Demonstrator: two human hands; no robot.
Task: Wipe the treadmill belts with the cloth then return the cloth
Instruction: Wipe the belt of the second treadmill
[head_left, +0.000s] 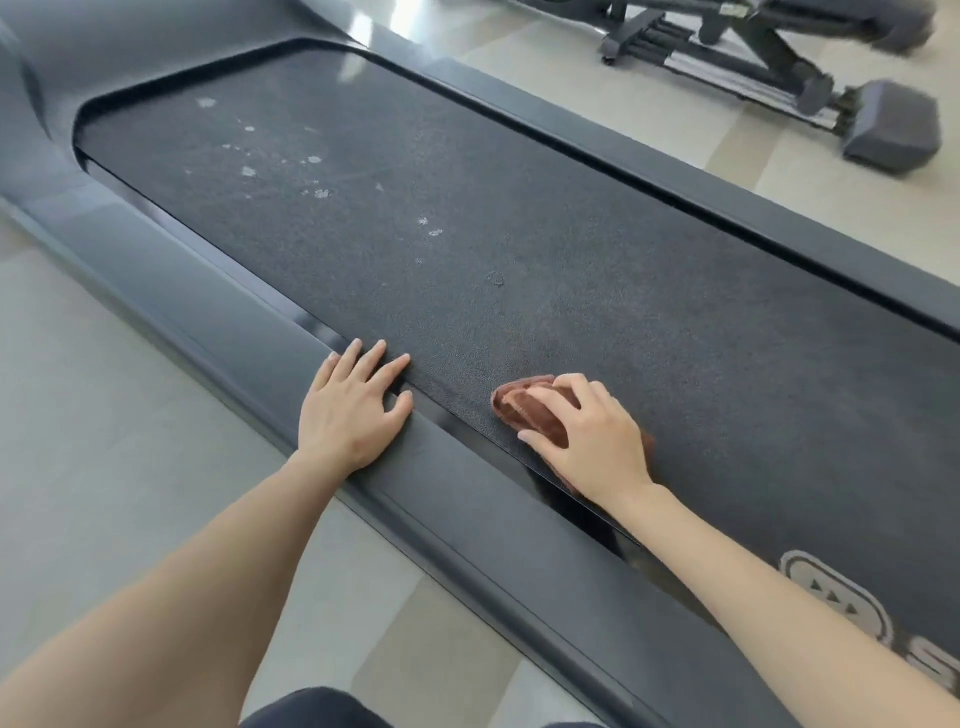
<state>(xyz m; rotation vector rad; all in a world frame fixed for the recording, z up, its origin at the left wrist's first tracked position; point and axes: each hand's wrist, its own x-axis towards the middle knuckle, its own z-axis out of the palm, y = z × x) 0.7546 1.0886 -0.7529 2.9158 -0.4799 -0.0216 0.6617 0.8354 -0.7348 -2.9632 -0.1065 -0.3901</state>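
Cloth (537, 415), brown and bunched, lies on the treadmill belt (519, 249) near its side rail (218, 312), pressed flat under the right hand (587, 441), fingers spread over it. The left hand (353, 402) rests open and empty on the rail, bracing. The cloth looks soft and light, likely to crumple; a flat palm on top should steer it toward the pale smudges (322, 193) farther up.

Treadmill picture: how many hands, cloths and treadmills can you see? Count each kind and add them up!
Hands: 2, the left hand flat on the side rail and the right hand pressing on the cloth.
Cloths: 1, the brown cloth on the belt.
Treadmills: 1.
Total: 4.
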